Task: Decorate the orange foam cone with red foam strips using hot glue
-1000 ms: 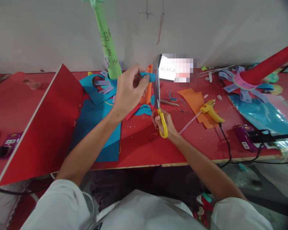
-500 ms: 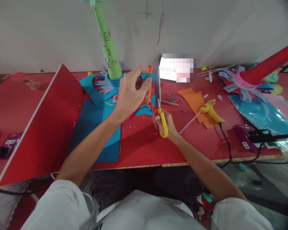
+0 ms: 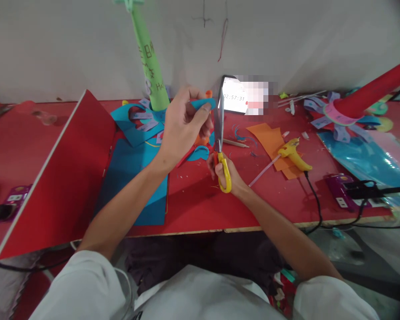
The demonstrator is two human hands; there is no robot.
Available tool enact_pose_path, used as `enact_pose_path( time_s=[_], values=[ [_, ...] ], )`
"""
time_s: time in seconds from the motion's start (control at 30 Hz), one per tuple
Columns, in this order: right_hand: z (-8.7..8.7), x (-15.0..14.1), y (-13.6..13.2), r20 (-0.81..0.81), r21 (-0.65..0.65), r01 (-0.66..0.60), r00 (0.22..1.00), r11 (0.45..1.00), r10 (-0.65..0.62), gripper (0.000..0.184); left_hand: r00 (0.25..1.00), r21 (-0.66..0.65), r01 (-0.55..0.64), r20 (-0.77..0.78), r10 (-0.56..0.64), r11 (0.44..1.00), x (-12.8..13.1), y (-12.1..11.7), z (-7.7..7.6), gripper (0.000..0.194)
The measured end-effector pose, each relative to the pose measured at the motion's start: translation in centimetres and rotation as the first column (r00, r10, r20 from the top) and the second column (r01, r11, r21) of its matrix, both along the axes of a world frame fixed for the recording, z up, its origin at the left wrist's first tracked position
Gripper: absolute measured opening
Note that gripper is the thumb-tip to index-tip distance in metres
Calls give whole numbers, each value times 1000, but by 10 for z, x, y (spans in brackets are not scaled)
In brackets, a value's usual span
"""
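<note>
My left hand (image 3: 183,120) pinches a small strip of blue paper (image 3: 206,103) between thumb and fingers, above the red table. Gripped in my right hand (image 3: 231,171) is a pair of scissors (image 3: 225,175) with yellow and red handles, blades pointing up and away. The blades stand just right of the strip's end, and I cannot tell whether they touch it. Behind my left hand an orange paper roll (image 3: 208,94) is mostly hidden. Below it lies a curved blue paper piece (image 3: 199,153) on the table.
A yellow glue gun (image 3: 295,155) rests on orange paper (image 3: 263,135). Left are blue sheets (image 3: 150,209), an upright red board (image 3: 56,178) and a green paper tube (image 3: 151,66). Behind stands a lit phone (image 3: 233,95); a pencil (image 3: 236,143) lies before it. A purple power strip (image 3: 342,191) sits right.
The strip's end has changed from square to rounded. The scissors have shifted slightly left and tilted, and my left fingers have turned a little around the strip.
</note>
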State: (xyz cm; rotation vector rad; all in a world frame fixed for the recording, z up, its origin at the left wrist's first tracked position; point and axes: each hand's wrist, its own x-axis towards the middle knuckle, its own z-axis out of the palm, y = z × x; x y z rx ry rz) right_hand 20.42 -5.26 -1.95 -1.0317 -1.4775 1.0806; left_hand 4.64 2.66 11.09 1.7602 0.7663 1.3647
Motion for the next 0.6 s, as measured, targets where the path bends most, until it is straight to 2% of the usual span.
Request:
enact_pose_path(
  time_s=[0.17, 0.43, 0.6],
  values=[
    [-7, -1, 0, 2, -9, -1, 1000, 1000, 1, 82, 999, -34, 34, -23, -35, 999, 2, -2, -3, 31],
    [3, 2, -1, -39, 20, 21, 999, 1000, -20, 74, 996, 53, 23, -88, -18, 998, 4, -5, -4, 38],
    [3, 3, -2, -18, 14, 36, 999, 999, -35, 74, 996, 27, 23, -87, -20, 999, 5, -4, -8, 36]
  ],
)
